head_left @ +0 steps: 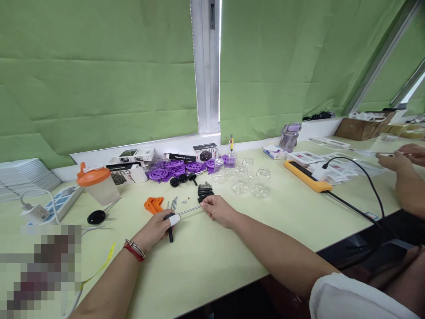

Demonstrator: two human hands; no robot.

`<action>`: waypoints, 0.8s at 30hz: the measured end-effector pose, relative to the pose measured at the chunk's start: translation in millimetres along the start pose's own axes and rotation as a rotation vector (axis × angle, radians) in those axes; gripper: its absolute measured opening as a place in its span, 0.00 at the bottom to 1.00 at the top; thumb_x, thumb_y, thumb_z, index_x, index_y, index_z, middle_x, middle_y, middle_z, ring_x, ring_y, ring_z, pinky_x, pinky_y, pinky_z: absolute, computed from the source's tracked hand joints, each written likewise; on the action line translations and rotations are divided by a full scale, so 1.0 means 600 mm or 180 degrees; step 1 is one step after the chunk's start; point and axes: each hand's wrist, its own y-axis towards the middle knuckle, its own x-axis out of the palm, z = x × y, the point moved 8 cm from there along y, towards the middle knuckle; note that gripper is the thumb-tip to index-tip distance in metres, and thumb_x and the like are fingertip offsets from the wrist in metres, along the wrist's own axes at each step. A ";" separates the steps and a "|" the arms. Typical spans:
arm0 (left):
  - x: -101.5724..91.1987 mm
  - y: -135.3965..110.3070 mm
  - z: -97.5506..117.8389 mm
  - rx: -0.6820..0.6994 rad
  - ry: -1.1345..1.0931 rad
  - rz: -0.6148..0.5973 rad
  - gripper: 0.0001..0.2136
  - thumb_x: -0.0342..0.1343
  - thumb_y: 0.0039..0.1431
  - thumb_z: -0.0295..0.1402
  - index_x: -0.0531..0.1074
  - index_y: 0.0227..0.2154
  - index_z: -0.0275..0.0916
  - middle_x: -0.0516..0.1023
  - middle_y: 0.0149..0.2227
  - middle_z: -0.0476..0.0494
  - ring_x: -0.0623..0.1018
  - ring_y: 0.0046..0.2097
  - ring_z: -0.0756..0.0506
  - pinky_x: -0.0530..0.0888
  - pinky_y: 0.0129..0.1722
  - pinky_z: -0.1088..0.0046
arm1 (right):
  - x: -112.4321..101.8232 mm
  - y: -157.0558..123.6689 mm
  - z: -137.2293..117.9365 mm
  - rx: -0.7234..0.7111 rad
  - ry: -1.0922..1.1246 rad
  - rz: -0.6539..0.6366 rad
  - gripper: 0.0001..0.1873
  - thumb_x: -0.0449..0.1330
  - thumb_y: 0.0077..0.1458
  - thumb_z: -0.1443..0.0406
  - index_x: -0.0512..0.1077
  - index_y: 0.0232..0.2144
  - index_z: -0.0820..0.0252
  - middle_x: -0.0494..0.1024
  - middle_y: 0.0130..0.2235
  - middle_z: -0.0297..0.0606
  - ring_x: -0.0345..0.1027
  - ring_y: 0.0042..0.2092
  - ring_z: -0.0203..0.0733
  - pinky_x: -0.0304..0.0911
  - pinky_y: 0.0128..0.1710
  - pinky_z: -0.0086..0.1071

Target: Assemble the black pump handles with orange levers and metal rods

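Observation:
My left hand (161, 228), closed, has a white covering on the thumb. It grips a black handle (171, 235) with a thin metal rod (190, 210) running out to the right; whether the two are joined is hidden by the fingers. The fingertips of my right hand (219, 211) pinch the rod's far end. Just behind the hands lie orange plastic parts (153, 204), several metal pins (174, 203), black grips (205, 192) and small springs (207, 184). Purple plastic parts (175, 169) and round black knobs (183, 178) lie farther back.
Clear plastic cups (242, 185) stand behind my right hand. A yellow power strip (303, 176) with a black cable lies at right, near a co-worker's hands (403, 164). At left are an orange-lidded cup (98, 184), a black-headed tool (97, 216) and a white power strip (64, 203).

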 end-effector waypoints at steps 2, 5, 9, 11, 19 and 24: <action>0.000 -0.001 0.001 0.0007 -0.0002 0.0015 0.17 0.55 0.49 0.50 0.64 0.27 0.40 0.62 0.20 0.55 0.56 0.19 0.54 0.51 0.18 0.78 | 0.001 0.000 0.000 -0.0033 -0.0044 -0.0025 0.12 0.59 0.50 0.59 0.62 0.22 0.58 0.58 0.15 0.24 0.47 0.17 0.29 0.47 0.18 0.25; 0.000 0.000 -0.001 0.0038 -0.0014 0.0016 0.17 0.55 0.50 0.49 0.64 0.26 0.40 0.62 0.21 0.54 0.56 0.19 0.54 0.51 0.18 0.78 | 0.003 0.001 0.001 -0.0092 -0.0167 -0.0042 0.14 0.57 0.51 0.58 0.60 0.21 0.58 0.58 0.15 0.24 0.46 0.17 0.29 0.44 0.18 0.26; 0.000 0.003 -0.004 0.0098 -0.0034 -0.0024 0.15 0.55 0.51 0.47 0.64 0.25 0.39 0.63 0.21 0.53 0.56 0.20 0.54 0.52 0.19 0.78 | 0.003 0.002 0.001 -0.0189 -0.0408 -0.0044 0.15 0.56 0.52 0.57 0.58 0.20 0.58 0.56 0.16 0.25 0.46 0.18 0.29 0.43 0.20 0.26; -0.001 0.004 -0.006 0.0092 -0.0053 -0.0003 0.15 0.55 0.51 0.47 0.64 0.26 0.39 0.63 0.21 0.53 0.56 0.20 0.54 0.52 0.19 0.78 | 0.003 0.003 0.002 -0.0239 -0.0464 -0.0054 0.16 0.55 0.53 0.57 0.58 0.20 0.58 0.56 0.17 0.25 0.45 0.19 0.30 0.42 0.20 0.26; -0.001 0.005 -0.008 0.0041 0.0000 0.0055 0.15 0.55 0.51 0.47 0.63 0.26 0.39 0.62 0.21 0.54 0.56 0.20 0.54 0.52 0.19 0.78 | 0.011 0.007 0.000 -0.0422 -0.0654 -0.0150 0.18 0.51 0.56 0.54 0.57 0.20 0.58 0.53 0.19 0.26 0.43 0.22 0.31 0.44 0.22 0.28; 0.001 0.004 -0.003 0.0040 -0.0004 0.0056 0.16 0.55 0.50 0.48 0.63 0.25 0.39 0.61 0.21 0.55 0.56 0.20 0.54 0.52 0.18 0.79 | 0.013 0.009 0.001 -0.0467 -0.0687 -0.0149 0.19 0.48 0.58 0.54 0.56 0.20 0.58 0.53 0.20 0.27 0.44 0.22 0.31 0.45 0.23 0.28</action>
